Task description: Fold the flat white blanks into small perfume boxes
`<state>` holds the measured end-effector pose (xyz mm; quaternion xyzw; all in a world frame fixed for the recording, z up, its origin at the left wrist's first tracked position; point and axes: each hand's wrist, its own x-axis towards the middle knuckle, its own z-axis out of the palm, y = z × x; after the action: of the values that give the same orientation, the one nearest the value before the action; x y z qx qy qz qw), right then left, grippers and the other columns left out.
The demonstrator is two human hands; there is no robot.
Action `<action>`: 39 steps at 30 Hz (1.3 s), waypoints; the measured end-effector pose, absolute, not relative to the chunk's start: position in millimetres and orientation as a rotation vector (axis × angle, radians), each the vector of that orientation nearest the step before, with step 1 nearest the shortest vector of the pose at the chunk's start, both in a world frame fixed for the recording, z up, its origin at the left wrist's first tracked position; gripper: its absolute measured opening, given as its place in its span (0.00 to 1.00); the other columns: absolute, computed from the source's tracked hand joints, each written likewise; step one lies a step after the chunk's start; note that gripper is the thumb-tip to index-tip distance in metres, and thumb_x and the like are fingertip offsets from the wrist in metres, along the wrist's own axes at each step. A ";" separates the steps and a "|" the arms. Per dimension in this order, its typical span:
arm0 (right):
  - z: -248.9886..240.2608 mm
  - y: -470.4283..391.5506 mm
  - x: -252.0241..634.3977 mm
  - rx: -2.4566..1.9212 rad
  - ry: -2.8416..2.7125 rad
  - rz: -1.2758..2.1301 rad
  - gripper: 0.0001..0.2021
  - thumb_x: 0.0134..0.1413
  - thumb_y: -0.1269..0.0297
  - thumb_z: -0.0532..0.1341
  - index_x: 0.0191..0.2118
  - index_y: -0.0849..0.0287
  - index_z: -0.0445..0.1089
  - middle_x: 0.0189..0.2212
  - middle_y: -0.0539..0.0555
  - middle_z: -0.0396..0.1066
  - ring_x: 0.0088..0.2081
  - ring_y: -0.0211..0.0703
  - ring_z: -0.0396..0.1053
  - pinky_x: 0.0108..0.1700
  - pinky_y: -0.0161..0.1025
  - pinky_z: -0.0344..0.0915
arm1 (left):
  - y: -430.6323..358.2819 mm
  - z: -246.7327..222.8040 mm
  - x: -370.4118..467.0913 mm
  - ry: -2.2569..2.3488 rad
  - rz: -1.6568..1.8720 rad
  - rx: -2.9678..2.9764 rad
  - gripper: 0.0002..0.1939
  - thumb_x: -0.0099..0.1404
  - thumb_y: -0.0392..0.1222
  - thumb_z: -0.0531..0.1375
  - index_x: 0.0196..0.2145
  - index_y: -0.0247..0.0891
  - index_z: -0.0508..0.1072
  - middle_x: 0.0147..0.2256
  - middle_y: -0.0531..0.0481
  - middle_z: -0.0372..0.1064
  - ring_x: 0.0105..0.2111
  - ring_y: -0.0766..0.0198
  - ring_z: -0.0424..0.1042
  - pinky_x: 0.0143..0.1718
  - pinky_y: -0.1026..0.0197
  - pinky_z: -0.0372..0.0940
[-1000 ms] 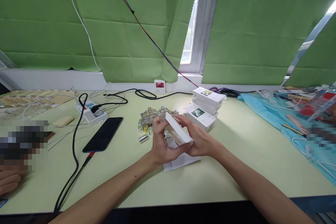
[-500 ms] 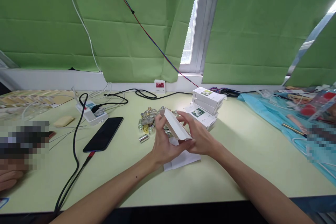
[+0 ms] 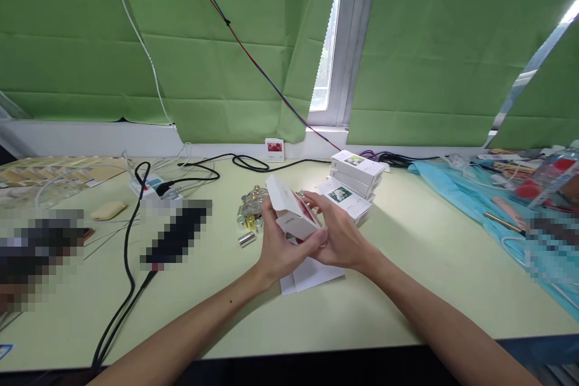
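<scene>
We have turned the box [image 3: 297, 223] since a moment ago. Our left hand [image 3: 277, 248] and right hand [image 3: 342, 232] are both clamped on it, above the paper [image 3: 315, 277].

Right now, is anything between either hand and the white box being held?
Nothing visible: the left hand and right hand are both on the white box. The glass bottles sit beyond it and the white paper lies below, neither between hand and box.

The held box [image 3: 296, 223] is white and red, the curtain [image 3: 235, 90] green.
</scene>
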<state>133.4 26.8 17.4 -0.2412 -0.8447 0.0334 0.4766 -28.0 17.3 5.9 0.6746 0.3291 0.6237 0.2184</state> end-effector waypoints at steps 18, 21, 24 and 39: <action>22.5 23.4 133.5 -0.553 -2.102 0.107 0.40 0.54 0.56 0.69 0.68 0.52 0.50 0.59 0.62 0.63 0.57 0.54 0.68 0.54 0.53 0.73 | 31.2 27.1 -34.6 0.798 1.674 1.238 0.23 0.60 0.52 0.69 0.45 0.45 0.63 0.40 0.52 0.68 0.37 0.63 0.72 0.38 0.61 0.69; 22.3 24.1 133.5 -0.556 -2.102 0.096 0.41 0.54 0.54 0.69 0.68 0.52 0.49 0.59 0.63 0.63 0.58 0.55 0.67 0.55 0.54 0.73 | 32.2 32.2 -34.7 0.745 1.632 1.094 0.20 0.61 0.54 0.68 0.43 0.44 0.65 0.36 0.54 0.66 0.33 0.64 0.70 0.32 0.63 0.66; 22.0 24.6 133.0 -0.557 -2.091 0.080 0.40 0.56 0.54 0.69 0.68 0.52 0.49 0.59 0.63 0.62 0.59 0.55 0.67 0.56 0.55 0.73 | 32.6 36.7 -35.1 0.719 1.620 0.989 0.18 0.61 0.54 0.68 0.41 0.43 0.67 0.33 0.54 0.66 0.31 0.65 0.69 0.31 0.63 0.65; 15.5 26.0 131.5 -0.483 -1.969 0.019 0.28 0.64 0.58 0.63 0.65 0.50 0.54 0.50 0.60 0.63 0.40 0.45 0.69 0.40 0.47 0.76 | 35.8 40.0 -37.4 0.666 1.591 0.824 0.16 0.62 0.58 0.65 0.32 0.42 0.73 0.31 0.51 0.70 0.32 0.60 0.72 0.34 0.59 0.68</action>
<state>131.5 26.0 15.5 -0.2024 -0.8244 0.0078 0.5285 -37.4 35.8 40.0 0.3521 0.2844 0.6797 0.5772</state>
